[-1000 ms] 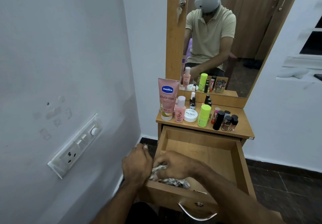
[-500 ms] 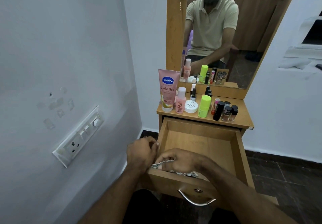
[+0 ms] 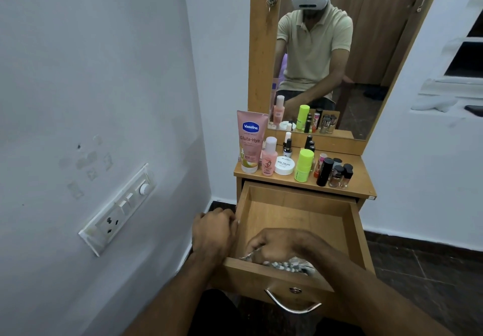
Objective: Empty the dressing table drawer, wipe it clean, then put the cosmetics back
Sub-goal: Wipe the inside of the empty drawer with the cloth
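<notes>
The wooden drawer of the dressing table stands pulled out, with nothing on its bare floor but a patterned grey-white cloth at the near inner edge. My right hand grips that cloth down inside the drawer. My left hand holds the drawer's left side wall, fingers curled over its top edge. The cosmetics stand on the tabletop: a pink Vaseline tube, a small pink bottle, a white nail polish jar, a lime green stick and several dark small bottles.
A mirror rises behind the tabletop and reflects a person in a headset. A white wall with a switch and socket plate runs close along the left. The drawer's metal handle faces me. Dark floor tiles lie to the right.
The view has tilted up a little. My right hand has slid the cloth rightward along the near edge of the drawer floor. My left hand stays on the left wall.
</notes>
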{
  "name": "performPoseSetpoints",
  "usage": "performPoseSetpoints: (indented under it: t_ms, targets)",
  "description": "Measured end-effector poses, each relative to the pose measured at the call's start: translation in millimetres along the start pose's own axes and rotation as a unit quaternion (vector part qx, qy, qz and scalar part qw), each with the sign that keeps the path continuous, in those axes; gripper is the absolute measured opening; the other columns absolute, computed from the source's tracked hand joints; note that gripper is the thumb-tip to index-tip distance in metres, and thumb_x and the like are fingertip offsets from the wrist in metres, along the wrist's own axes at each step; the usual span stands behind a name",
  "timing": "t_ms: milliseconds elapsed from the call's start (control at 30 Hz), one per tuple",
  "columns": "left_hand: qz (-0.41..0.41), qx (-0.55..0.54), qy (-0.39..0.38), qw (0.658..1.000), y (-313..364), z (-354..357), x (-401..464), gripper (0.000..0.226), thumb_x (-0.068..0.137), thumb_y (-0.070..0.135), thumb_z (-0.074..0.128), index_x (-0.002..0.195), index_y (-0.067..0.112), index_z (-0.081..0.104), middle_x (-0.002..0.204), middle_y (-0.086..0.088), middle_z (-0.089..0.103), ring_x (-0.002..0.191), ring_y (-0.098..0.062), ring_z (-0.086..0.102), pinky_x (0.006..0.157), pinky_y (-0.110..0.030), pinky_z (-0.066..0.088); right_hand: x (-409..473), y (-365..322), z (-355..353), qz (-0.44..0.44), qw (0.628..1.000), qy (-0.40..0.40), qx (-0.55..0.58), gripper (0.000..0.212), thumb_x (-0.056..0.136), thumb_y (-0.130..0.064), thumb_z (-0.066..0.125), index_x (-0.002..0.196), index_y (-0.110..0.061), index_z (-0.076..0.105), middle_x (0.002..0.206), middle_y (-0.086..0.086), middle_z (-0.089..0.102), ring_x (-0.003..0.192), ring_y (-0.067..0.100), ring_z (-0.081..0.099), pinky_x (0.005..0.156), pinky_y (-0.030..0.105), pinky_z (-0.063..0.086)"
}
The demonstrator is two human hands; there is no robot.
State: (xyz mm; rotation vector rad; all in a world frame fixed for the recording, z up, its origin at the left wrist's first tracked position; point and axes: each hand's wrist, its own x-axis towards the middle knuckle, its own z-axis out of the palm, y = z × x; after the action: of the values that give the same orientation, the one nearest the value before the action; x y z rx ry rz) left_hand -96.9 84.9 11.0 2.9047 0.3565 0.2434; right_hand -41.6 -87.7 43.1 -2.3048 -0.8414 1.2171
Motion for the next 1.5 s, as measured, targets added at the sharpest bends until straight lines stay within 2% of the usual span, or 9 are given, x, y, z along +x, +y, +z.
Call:
performPoseSetpoints:
  t_ms: [100, 267, 467, 600, 767, 1000, 1267, 1367, 1500]
  targets:
    - [0.001, 0.004, 0.000, 1.000, 1, 2, 1, 0.031, 0.102, 0.049, 0.045, 0.117, 0.032, 0.066, 0.110, 0.010, 0.069, 0.096, -0.011, 0.063, 0.099, -0.035, 0.042, -4, 3, -9, 0.036, 0.999, -0.020, 0.009, 0.017, 0.085, -0.031, 0.069, 0.098, -0.037, 0.077, 0.114, -0.014, 0.072, 0.113, 0.010, 0.060, 0.108, 0.040, 0.043]
    - [0.009, 0.033, 0.011, 0.999, 2, 7, 2, 0.029, 0.101, 0.050, 0.046, 0.110, 0.031, 0.066, 0.102, 0.009, 0.068, 0.089, -0.012, 0.063, 0.092, -0.033, 0.044, 3, -1, 11, -0.012, 0.997, 0.046, 0.064, 0.023, 0.087, -0.039, 0.065, 0.107, -0.037, 0.075, 0.111, -0.017, 0.072, 0.111, 0.009, 0.062, 0.107, 0.040, 0.045]
    - [0.012, 0.034, 0.003, 0.999, 1, 11, 4, 0.030, 0.101, 0.051, 0.047, 0.113, 0.030, 0.066, 0.105, 0.009, 0.067, 0.092, -0.013, 0.062, 0.092, -0.033, 0.047, -1, 2, -5, 0.025, 0.999, -0.016, 0.028, 0.020, 0.085, -0.036, 0.069, 0.103, -0.037, 0.077, 0.103, -0.024, 0.072, 0.114, 0.007, 0.061, 0.112, 0.042, 0.040]
    - [0.019, 0.054, 0.012, 0.998, 3, 13, 5, 0.030, 0.101, 0.051, 0.046, 0.112, 0.031, 0.066, 0.102, 0.010, 0.066, 0.090, -0.011, 0.062, 0.087, -0.031, 0.046, 10, -4, 9, 0.001, 0.997, 0.036, 0.061, 0.023, 0.081, -0.040, 0.067, 0.102, -0.039, 0.077, 0.110, -0.018, 0.073, 0.113, 0.010, 0.063, 0.110, 0.042, 0.042]
    - [0.012, 0.047, 0.004, 0.999, 1, 17, 4, 0.031, 0.101, 0.053, 0.045, 0.112, 0.032, 0.065, 0.105, 0.010, 0.066, 0.093, -0.013, 0.062, 0.092, -0.033, 0.046, -2, 9, -11, 0.055, 0.997, -0.034, 0.041, 0.023, 0.082, -0.035, 0.072, 0.104, -0.036, 0.077, 0.112, -0.019, 0.071, 0.120, 0.011, 0.058, 0.110, 0.037, 0.038]
    - [0.003, 0.081, 0.001, 0.997, 9, 14, 6, 0.025, 0.102, 0.044, 0.046, 0.108, 0.028, 0.065, 0.107, 0.006, 0.068, 0.096, -0.015, 0.064, 0.088, -0.034, 0.046, -4, 9, 0, 0.048, 0.997, 0.005, 0.064, 0.025, 0.081, -0.034, 0.071, 0.105, -0.036, 0.077, 0.119, -0.015, 0.071, 0.121, 0.013, 0.058, 0.105, 0.033, 0.040]
    - [-0.019, 0.076, -0.009, 0.997, 16, 5, 5, 0.027, 0.104, 0.038, 0.046, 0.117, 0.025, 0.066, 0.117, 0.004, 0.068, 0.104, -0.019, 0.065, 0.091, -0.036, 0.046, -16, 10, 4, 0.051, 0.996, 0.036, 0.059, 0.015, 0.085, -0.033, 0.068, 0.086, -0.046, 0.075, 0.120, -0.016, 0.068, 0.119, 0.011, 0.056, 0.108, 0.035, 0.038]
    - [-0.034, 0.046, -0.010, 0.998, 13, 4, 2, 0.029, 0.103, 0.042, 0.048, 0.117, 0.026, 0.067, 0.118, 0.004, 0.068, 0.104, -0.019, 0.065, 0.091, -0.036, 0.048, -28, 13, -7, 0.081, 0.996, 0.008, 0.039, 0.015, 0.085, -0.032, 0.071, 0.092, -0.045, 0.076, 0.119, -0.015, 0.066, 0.116, 0.012, 0.053, 0.101, 0.032, 0.036]
    - [-0.045, 0.085, -0.026, 0.995, 24, -4, 4, 0.031, 0.103, 0.039, 0.048, 0.125, 0.023, 0.063, 0.123, 0.000, 0.067, 0.110, -0.021, 0.064, 0.093, -0.037, 0.047, -26, 14, 6, 0.065, 0.993, 0.053, 0.085, 0.025, 0.086, -0.027, 0.067, 0.109, -0.032, 0.077, 0.124, -0.011, 0.069, 0.116, 0.012, 0.059, 0.095, 0.025, 0.041]
